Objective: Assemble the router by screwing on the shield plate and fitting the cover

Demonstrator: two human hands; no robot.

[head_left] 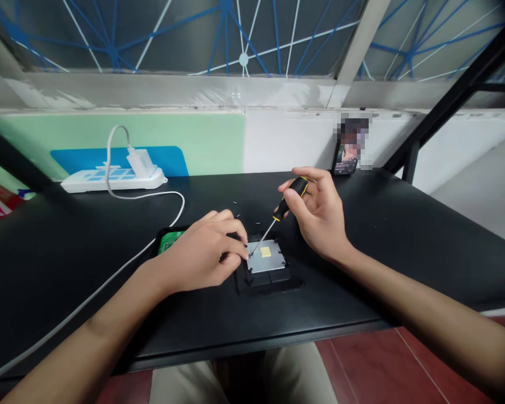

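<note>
A screwdriver with a black and yellow handle is gripped in my right hand, its shaft slanting down to the left. Its tip meets the left edge of a silver metal plate, which carries a small yellow pad. The plate sits in a black plastic housing on the desk. My left hand has its fingers bent together at that same edge, by the tip; whatever they pinch is too small to make out. Partly behind this hand lies a green circuit board in a black frame.
Several small screws lie on the black desk beyond the plate. A white power strip with a plugged-in charger stands at the back left, its white cable running forward. A phone leans against the wall.
</note>
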